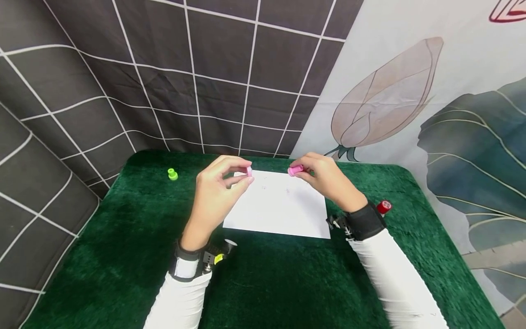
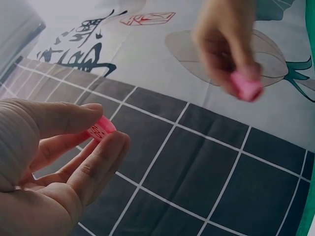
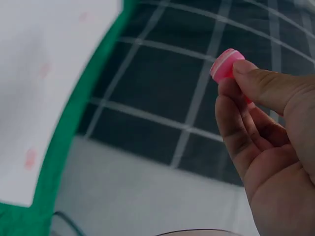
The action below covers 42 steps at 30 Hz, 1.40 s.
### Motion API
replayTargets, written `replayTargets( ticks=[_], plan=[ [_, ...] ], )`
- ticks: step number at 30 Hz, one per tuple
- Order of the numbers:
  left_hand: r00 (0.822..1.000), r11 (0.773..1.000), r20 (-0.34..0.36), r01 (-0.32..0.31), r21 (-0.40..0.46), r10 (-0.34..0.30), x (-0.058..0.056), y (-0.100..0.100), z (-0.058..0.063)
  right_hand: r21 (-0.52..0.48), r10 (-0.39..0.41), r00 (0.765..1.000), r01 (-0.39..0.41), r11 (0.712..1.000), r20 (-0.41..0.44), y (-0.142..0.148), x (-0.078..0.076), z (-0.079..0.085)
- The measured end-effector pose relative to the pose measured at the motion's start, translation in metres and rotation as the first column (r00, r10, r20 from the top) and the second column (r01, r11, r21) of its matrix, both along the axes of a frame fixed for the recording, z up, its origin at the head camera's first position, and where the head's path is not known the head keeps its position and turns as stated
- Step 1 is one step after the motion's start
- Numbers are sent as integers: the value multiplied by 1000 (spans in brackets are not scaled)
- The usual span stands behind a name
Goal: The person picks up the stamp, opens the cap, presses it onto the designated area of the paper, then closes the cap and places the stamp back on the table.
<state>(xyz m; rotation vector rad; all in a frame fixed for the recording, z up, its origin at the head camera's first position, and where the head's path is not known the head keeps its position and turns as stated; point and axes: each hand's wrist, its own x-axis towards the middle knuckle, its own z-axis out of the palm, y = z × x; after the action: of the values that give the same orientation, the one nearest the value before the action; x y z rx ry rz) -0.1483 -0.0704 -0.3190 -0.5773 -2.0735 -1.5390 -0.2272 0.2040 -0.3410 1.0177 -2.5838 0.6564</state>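
My left hand (image 1: 215, 194) pinches a small pink stamp cap (image 1: 249, 171) between thumb and fingers, over the left edge of the white paper. In the left wrist view a red pattern shows on the cap's flat face (image 2: 101, 130). My right hand (image 1: 326, 178) grips a pink toy stamp (image 1: 295, 170) above the paper's far right part. The stamp's round head (image 3: 227, 65) points away from the fingers in the right wrist view, while much of its handle is hidden by them. The two pink pieces are held apart. Faint small prints mark the white paper (image 1: 279, 214).
A bright green stamp (image 1: 172, 174) stands on the green cloth (image 1: 263, 283) at the far left. Beside the right wrist lies a red stamp (image 1: 384, 207) with a patterned end. Behind the table hang a dark gridded cloth (image 1: 218, 55) and a leaf-printed white cloth (image 1: 320, 128).
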Motion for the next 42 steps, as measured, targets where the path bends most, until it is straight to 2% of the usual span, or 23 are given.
replayTargets(
  ticks=[6,11,15,22,25,29,33,36,42],
  plan=[
    [1000,1000,4,16,-9,-16,2,5,0,-181,-6,1000,1,983,-27,-6,30,18],
    [999,999,9,51,16,-51,2,11,0,-339,3,1000,-2,941,3,-13,50,22],
    [996,996,26,83,35,-83,4,16,0,-425,35,999,-24,905,18,-18,61,21],
    [991,993,68,115,22,-116,13,26,9,-604,131,987,-46,796,97,-25,72,15],
    [990,992,65,122,20,-123,19,30,16,-639,157,981,-50,767,113,-27,74,13],
    [989,990,56,137,23,-138,25,33,23,-658,178,978,-61,751,112,-29,74,11],
    [985,986,61,162,28,-164,26,35,23,-668,188,975,-64,741,115,-30,74,10],
    [982,983,61,180,30,-181,24,36,19,-671,191,974,-63,739,120,-31,75,11],
    [978,978,23,205,35,-206,13,39,0,-667,191,974,-62,743,123,-32,77,11]
  ],
)
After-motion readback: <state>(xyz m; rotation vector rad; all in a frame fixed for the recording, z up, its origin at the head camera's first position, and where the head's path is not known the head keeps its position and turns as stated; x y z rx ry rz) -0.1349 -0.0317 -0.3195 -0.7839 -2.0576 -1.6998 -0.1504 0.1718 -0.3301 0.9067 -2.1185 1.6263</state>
